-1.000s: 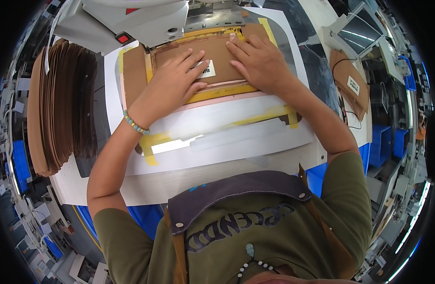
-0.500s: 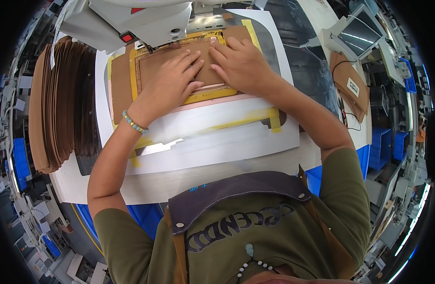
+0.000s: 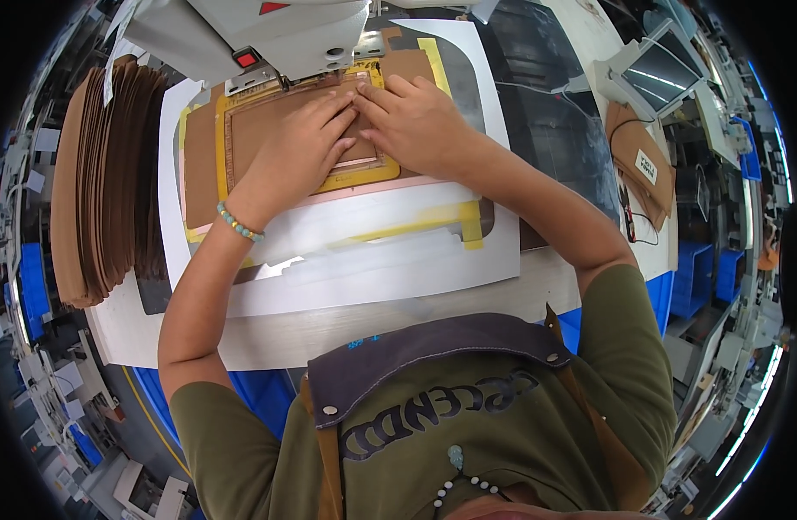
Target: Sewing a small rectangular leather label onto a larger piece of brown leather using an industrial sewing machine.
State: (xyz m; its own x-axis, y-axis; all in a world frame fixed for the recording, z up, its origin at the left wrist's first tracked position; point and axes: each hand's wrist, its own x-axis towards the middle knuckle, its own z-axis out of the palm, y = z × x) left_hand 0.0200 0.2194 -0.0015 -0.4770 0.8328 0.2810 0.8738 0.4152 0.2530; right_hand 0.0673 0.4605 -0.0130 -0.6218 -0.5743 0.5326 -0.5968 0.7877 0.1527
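Note:
Both hands lie on a flat brown panel (image 3: 262, 130), which sits inside a yellow rectangular frame (image 3: 355, 180) beneath the head of a grey sewing machine (image 3: 305, 39). My left hand (image 3: 296, 146), with a beaded bracelet above it, rests palm down, fingers extended toward the frame's far side. From the right, my right hand (image 3: 416, 121) presses flat, its fingertips by the left hand's fingertips near the far edge. A white sheet (image 3: 416, 269) with strips of yellow tape lies under the frame. The machine's needle area is just beyond my fingers, partly hidden.
To the left stands a thick stack of brown panels (image 3: 104, 191). More brown pieces (image 3: 637, 160) with a white label lie at the right, beside small red-handled snips (image 3: 628, 217) and a tilted screen (image 3: 663, 65). Blue bins (image 3: 693, 277) stand below the table.
The white sheet, yellow frame and brown panel have slid left under the machine head. Both my hands have moved left along with them, still flat on the panel.

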